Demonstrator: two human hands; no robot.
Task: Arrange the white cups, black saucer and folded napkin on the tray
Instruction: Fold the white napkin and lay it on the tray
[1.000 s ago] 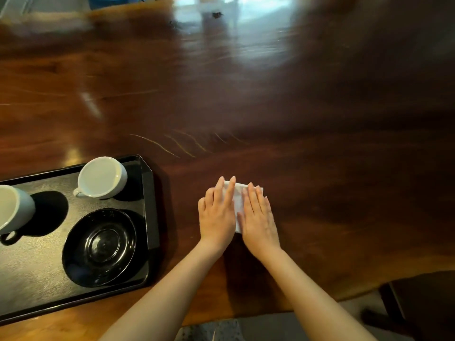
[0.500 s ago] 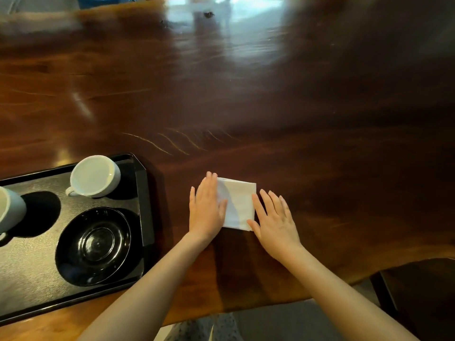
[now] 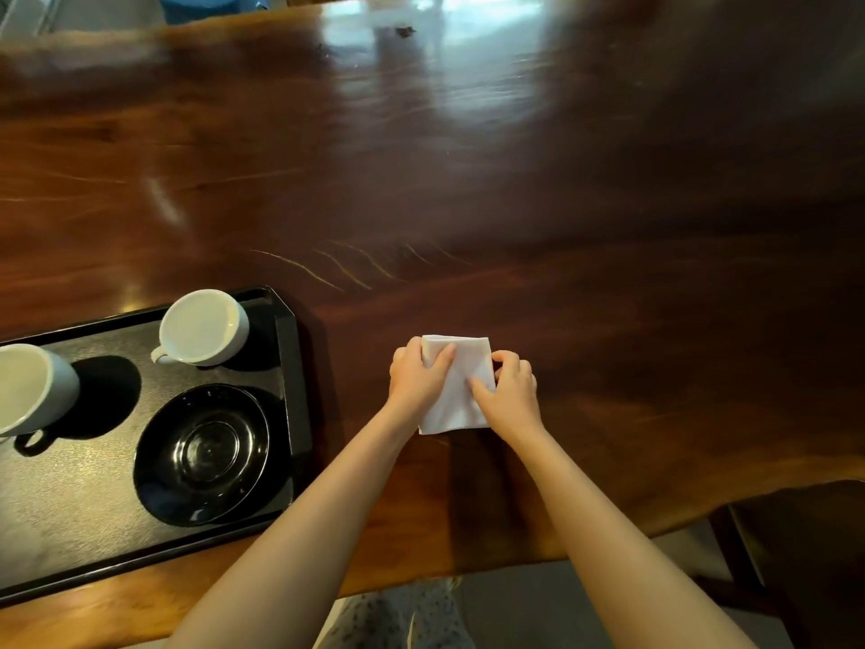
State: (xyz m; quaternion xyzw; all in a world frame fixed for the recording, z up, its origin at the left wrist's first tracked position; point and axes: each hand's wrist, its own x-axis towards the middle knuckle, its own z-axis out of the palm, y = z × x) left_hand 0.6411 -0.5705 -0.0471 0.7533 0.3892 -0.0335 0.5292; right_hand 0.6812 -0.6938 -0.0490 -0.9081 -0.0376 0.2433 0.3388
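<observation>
A white folded napkin (image 3: 461, 391) lies on the dark wooden table, right of the tray. My left hand (image 3: 416, 374) grips its left edge with the thumb on top. My right hand (image 3: 508, 391) pinches its right edge. The black tray (image 3: 292, 377) sits at the near left. It holds one white cup (image 3: 203, 327) at its far right corner, a second white cup (image 3: 30, 388) at the left cut off by the frame, and a black saucer (image 3: 203, 454) at its near right.
The wooden table (image 3: 515, 180) stretches far ahead and to the right, glossy with window glare. Its near edge runs just below my forearms. A dark chair (image 3: 795, 545) stands at the lower right. Something blue (image 3: 210, 4) shows beyond the far edge.
My hands were pressing flat on the napkin, then spread apart beside it. Now both curl around its left and right edges, taking hold of it.
</observation>
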